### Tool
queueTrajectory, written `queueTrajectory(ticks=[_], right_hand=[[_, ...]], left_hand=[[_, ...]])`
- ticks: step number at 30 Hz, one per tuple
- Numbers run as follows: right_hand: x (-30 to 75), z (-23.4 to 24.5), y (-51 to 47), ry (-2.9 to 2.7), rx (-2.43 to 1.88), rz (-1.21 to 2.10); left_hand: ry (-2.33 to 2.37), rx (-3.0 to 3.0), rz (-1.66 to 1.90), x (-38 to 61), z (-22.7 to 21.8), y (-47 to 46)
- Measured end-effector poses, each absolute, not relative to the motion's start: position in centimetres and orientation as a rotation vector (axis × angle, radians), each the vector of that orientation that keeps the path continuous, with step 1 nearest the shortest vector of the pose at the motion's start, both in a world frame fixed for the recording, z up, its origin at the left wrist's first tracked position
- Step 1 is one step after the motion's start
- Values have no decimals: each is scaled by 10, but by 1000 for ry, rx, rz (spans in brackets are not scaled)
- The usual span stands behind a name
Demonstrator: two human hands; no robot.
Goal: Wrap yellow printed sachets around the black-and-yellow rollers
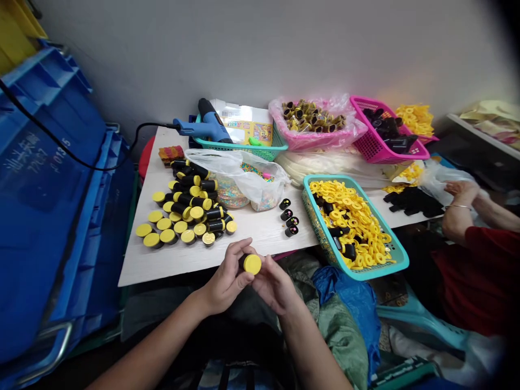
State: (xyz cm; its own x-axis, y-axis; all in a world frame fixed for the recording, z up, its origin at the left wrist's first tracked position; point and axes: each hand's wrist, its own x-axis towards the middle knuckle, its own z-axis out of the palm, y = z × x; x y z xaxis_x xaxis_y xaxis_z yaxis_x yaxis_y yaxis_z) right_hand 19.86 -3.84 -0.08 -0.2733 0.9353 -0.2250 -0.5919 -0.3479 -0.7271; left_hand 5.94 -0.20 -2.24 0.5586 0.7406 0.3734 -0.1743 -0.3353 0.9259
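Observation:
In front of my body, above the table's near edge, my left hand (229,279) is closed around a small black cylinder with a yellow cap (252,264). The cap faces toward me. My right hand (276,284) is half-curled close beside the cap with its fingers apart; I cannot tell whether its fingertips touch it. On the table to the left lies a pile of similar black cylinders with yellow ends (197,213), some upright, some on their sides. Several open black cups (291,231) with coloured bits inside stand in a row beyond my hands.
A teal basket (400,262) of yellow ring-shaped parts overhangs the table edge. Bagged coloured beads (266,201), a blue heat gun (209,127) and pink baskets (374,149) stand farther back. Blue crates (36,189) flank the left; another person's hands (463,197) work at right.

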Motion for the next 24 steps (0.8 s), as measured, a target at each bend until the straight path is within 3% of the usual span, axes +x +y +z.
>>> queueTrajectory(ticks=[10, 18, 21, 24], right_hand=[[215, -21, -35, -960, -1141, 1564], [365, 24, -3, -1294, -1987, 208], [422, 23, 8, -1487, -2367, 90], [452, 13, 14, -1627, -2463, 163]], left_hand=[[751, 2369, 565, 56, 12, 33], [1199, 2711, 281, 94, -7, 113], [1290, 2744, 287, 104, -8, 116], [1257, 2772, 346, 120, -4, 106]])
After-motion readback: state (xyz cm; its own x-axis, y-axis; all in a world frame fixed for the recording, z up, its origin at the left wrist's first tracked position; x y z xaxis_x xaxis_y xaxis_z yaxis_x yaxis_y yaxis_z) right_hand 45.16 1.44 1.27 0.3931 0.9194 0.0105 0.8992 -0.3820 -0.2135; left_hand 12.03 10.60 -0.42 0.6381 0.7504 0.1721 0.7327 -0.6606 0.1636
